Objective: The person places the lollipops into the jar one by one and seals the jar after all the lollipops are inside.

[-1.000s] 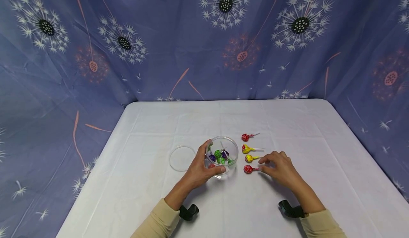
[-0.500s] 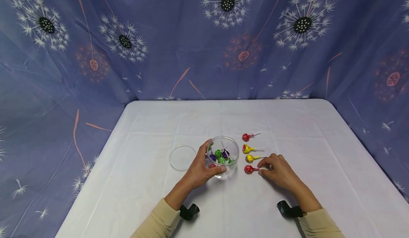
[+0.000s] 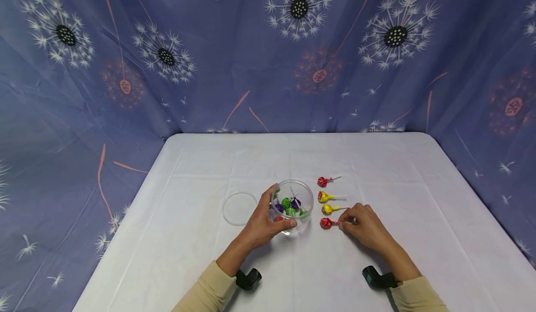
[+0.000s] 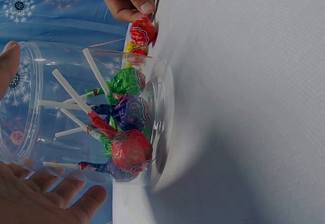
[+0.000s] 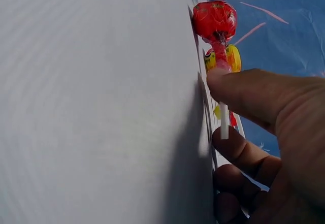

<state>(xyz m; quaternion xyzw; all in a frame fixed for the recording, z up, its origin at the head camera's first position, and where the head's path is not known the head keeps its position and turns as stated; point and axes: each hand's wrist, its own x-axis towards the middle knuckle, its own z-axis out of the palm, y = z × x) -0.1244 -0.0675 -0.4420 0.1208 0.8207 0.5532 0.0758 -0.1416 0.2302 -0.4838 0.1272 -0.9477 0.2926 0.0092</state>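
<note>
1. Head view: the right hand [image 3: 363, 223] has thumb and finger pinched at the stick end of the nearest red lollipop [image 3: 325, 223], which lies on the white surface [image 3: 201, 247]. Its long axis runs roughly left to right, head toward the clear jar [image 3: 311, 209] just to its left, stick toward the right hand, the nearer of the two. The left hand [image 3: 264, 223] grips the jar, thumb across its front. Just beyond the pinched lollipop lie two yellow lollipops [image 3: 327, 209] [image 3: 324, 196] and a far red lollipop [image 3: 322, 182], all in a row. A clear round lid [image 3: 223, 209] lies left of the jar.

2. Left wrist view: thumb and fingers reach round the jar near its mouth. Inside are a green lollipop [image 4: 128, 82], a purple lollipop [image 4: 133, 113] and a red one [image 4: 132, 150], among others, heads toward the base. The jar's wall stands between these and the pinched lollipop.

3. Right wrist view: the thumb covers the wrapper's twisted neck, and the white stick shows past it; the index fingertip's contact is hidden.
</note>
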